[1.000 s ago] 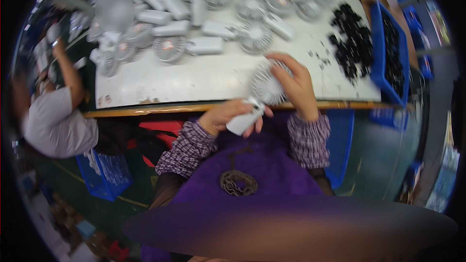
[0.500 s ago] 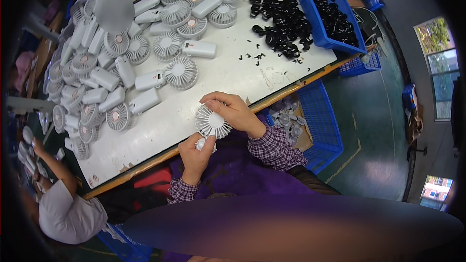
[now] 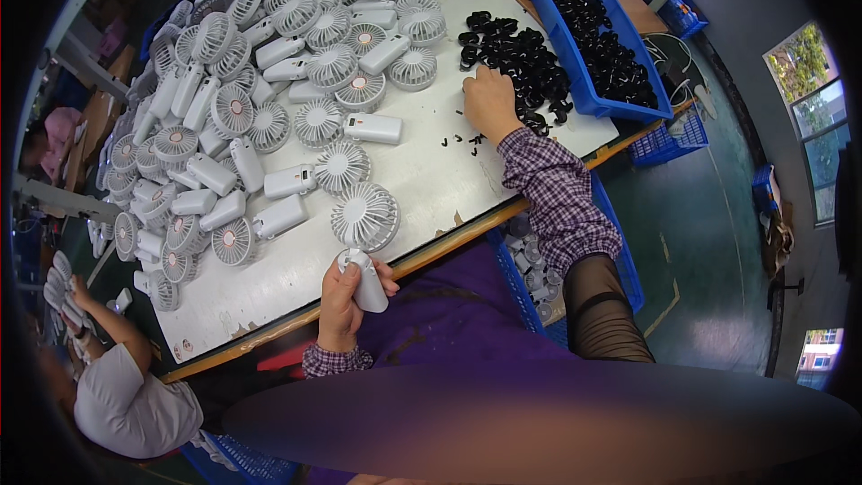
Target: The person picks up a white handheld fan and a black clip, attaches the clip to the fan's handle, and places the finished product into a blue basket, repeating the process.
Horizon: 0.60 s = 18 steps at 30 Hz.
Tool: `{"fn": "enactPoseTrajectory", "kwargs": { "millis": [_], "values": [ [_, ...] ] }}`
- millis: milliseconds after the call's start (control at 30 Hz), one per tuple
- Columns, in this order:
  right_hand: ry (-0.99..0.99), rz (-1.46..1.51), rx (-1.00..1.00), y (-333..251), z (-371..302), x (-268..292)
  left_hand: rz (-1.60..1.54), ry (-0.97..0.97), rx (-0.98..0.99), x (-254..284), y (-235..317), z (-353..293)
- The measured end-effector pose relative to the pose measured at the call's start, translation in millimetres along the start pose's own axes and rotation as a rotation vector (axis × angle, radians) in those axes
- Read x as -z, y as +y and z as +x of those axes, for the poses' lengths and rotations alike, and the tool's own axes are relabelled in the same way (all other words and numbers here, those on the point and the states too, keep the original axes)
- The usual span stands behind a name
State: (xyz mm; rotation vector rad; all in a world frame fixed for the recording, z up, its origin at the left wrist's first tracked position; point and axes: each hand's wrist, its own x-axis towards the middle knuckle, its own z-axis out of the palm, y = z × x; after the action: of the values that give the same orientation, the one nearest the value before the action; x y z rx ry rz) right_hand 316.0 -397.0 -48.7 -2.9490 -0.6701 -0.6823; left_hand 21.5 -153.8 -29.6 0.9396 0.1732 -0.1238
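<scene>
A white handheld fan (image 3: 365, 218) is in my left hand (image 3: 339, 304). My fingers and thumb are closed round its handle, and the round slatted head points away from me over the table's near edge. Farther right, my right hand (image 3: 493, 106) is curled down at the near left side of a heap of small black parts (image 3: 530, 67) on the tabletop. Its fingertips are mostly hidden, so whatever they pinch does not show. A few tiny black bits (image 3: 458, 138) lie scattered beside that hand.
Many white handheld fans (image 3: 332, 67) are piled on the left of the white table (image 3: 431, 175). A blue tray (image 3: 588, 90) of black parts stands at the far right. A blue crate (image 3: 620, 256) is below the edge. Another person (image 3: 135, 395) works at lower left.
My right hand has left the fan and reached right to the black heap. The left hand keeps the fan, now gripped by its handle lower left, with the handle in full view.
</scene>
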Motion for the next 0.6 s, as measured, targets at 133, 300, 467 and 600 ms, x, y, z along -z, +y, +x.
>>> {"fn": "enactPoseTrajectory", "kwargs": {
  "millis": [133,300,467,600],
  "values": [
    [-0.054,0.08,-0.075,-2,8,-1,-0.04,0.044,0.013,17,-6,-6],
    [-0.229,0.426,-0.394,-7,15,37,-0.065,0.043,-0.024,25,0,-5],
    [-0.261,0.512,-0.308,0,16,41,-0.047,0.054,-0.015,26,0,-4],
    [-0.233,0.716,-0.128,6,21,46,-0.01,0.046,-0.012,27,8,-3]
  ]
}}
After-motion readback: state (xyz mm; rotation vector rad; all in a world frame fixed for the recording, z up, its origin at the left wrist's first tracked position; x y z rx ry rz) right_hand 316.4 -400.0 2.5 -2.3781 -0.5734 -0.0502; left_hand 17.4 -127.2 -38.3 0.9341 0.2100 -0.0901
